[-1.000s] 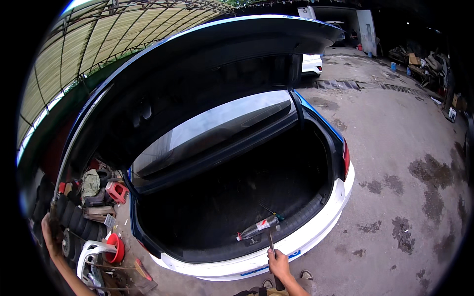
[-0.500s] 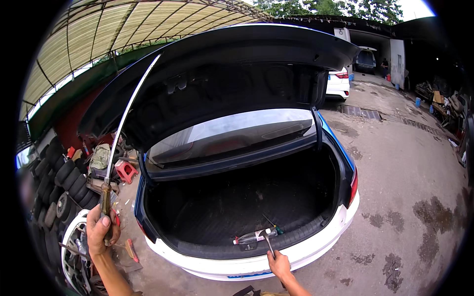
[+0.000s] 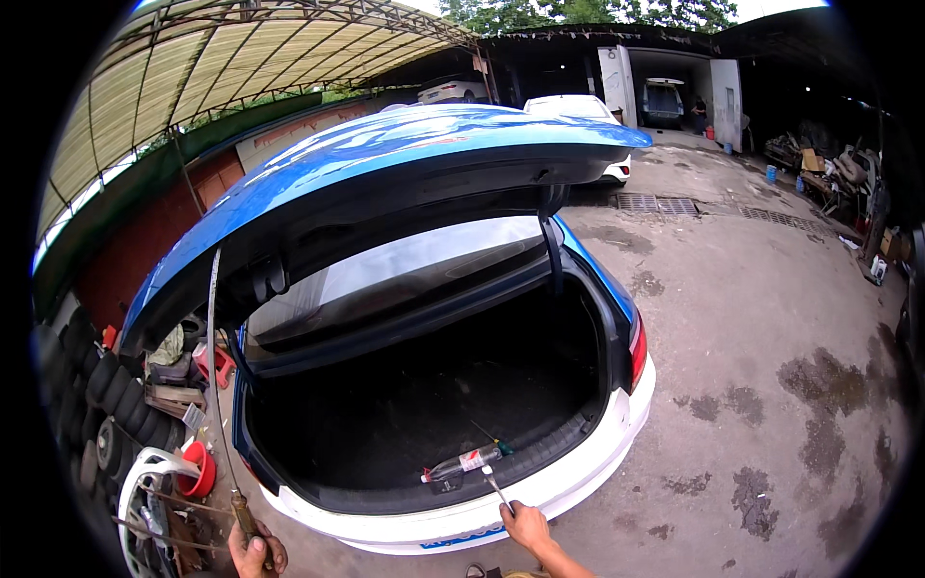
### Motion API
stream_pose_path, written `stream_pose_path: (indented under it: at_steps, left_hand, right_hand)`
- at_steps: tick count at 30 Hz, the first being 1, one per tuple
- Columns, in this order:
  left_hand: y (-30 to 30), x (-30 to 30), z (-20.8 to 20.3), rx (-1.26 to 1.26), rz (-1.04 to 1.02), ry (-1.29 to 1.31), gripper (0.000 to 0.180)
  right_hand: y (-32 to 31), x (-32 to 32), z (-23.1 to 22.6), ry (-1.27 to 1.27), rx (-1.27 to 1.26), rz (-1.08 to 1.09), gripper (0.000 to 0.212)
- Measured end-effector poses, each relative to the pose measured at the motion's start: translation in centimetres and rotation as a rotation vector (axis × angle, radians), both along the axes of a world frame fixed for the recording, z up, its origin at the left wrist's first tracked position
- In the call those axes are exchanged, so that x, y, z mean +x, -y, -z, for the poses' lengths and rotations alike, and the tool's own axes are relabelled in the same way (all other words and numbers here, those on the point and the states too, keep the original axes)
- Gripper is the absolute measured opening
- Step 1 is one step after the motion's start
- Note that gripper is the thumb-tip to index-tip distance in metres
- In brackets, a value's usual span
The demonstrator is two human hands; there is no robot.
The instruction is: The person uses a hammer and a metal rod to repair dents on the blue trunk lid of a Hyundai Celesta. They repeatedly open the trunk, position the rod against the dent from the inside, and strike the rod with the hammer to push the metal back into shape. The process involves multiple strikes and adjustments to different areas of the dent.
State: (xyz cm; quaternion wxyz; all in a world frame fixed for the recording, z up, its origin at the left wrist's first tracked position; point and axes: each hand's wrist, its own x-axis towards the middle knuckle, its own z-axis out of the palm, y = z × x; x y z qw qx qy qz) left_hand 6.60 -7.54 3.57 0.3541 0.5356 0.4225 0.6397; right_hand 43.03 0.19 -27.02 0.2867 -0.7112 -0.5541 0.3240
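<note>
Long metal rod point(image 3: 214, 385), gripped by its wooden handle in the clenched left hand point(image 3: 256, 551), now stands beside the open boot's left edge, lower than half a second ago. Right hand point(image 3: 525, 526) grasps a small tool point(image 3: 493, 485) at the boot's rear lip, touching a bottle point(image 3: 462, 464).

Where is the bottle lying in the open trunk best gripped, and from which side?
Grip the bottle around its dark body left of the label, coming from above over the trunk sill. It lies on its side, roughly parallel to the sill, cap end to the right, where the right hand holds a thin tool.
</note>
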Motion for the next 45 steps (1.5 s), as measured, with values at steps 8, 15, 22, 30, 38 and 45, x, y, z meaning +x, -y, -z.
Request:
stream_pose_path:
  at_steps: [8, 15, 22, 30, 38, 45]
  left_hand:
    - [4.2, -0.3, 8.9, -0.271, -0.169, 0.079, 0.060]
    - [1.6, 2.6, 5.6, -0.185, -0.203, 0.109, 0.023]
    - [1.9, 0.5, 0.0, -0.104, -0.125, 0.012, 0.023]
    - [0.3, -0.6, -2.0, -0.061, -0.028, -0.027, 0.028]
    - [0.1, -0.4, -2.1, -0.064, -0.028, -0.028, 0.034]
    - [0.4, -1.1, -2.1, -0.076, 0.091, -0.018, 0.040]
  right_hand:
    - [-1.8, 3.3, 1.1, 0.078, 0.073, -0.058, 0.034]
    - [-7.5, 6.5, 8.2, 0.300, 0.112, -0.070, 0.023]
    - [-10.3, 4.7, 10.6, 0.479, 0.150, -0.333, 0.021]
    - [-17.2, 2.4, 13.2, 0.728, 0.088, -0.573, 0.024]
    - [-17.7, 1.5, 13.4, 0.832, 0.078, -0.517, 0.031]
    - [-16.4, -3.8, 4.8, 0.446, 0.315, -0.379, 0.030]
